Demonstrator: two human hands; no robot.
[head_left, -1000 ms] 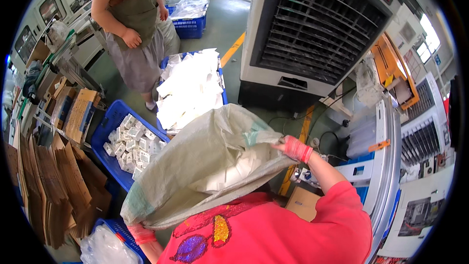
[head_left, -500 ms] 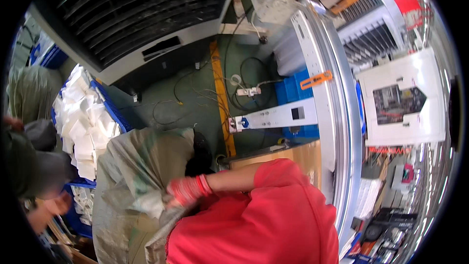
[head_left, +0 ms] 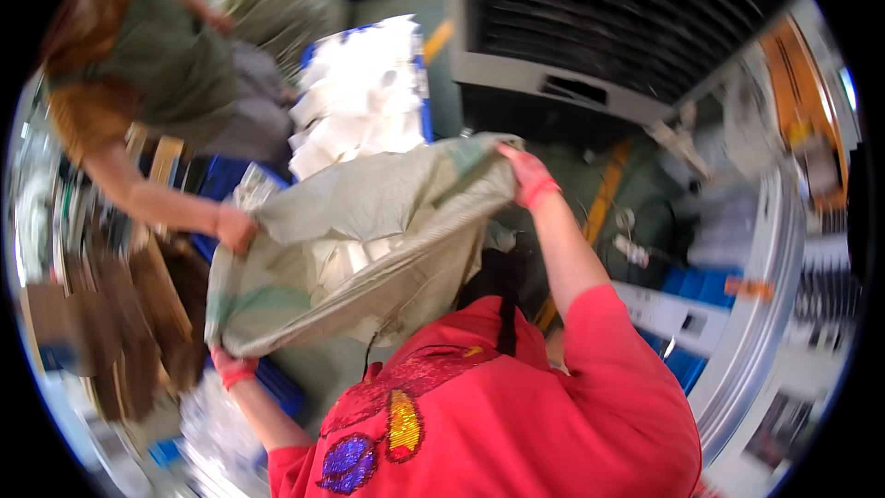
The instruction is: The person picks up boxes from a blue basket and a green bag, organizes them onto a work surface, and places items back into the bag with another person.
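Observation:
A pale woven sack (head_left: 429, 263) stretches in front of me with its mouth spread wide. White pieces (head_left: 355, 256) show down inside it. My right hand (head_left: 530, 177), in a red-and-white glove, is closed on the sack's right rim corner. At the near left corner, my left hand (head_left: 234, 367) in a similar glove grips the rim, its fingers partly hidden by the cloth. A co-worker's bare hand (head_left: 237, 228) holds the rim on the left side. Just beyond the sack stands a blue crate (head_left: 427, 111) heaped with white pieces (head_left: 364, 97).
A co-worker (head_left: 171, 74) stands at the far left. Flattened brown cardboard (head_left: 120, 304) is stacked on the left, near clear plastic bags (head_left: 217, 433). A large black-louvred machine (head_left: 608, 18) rises ahead. A metal frame (head_left: 765, 286) and blue bins (head_left: 691, 286) are at the right.
My view has swung left. The bunched sack is now lifted and spread, with both my hands on its rim. The co-worker's hand has come onto the sack.

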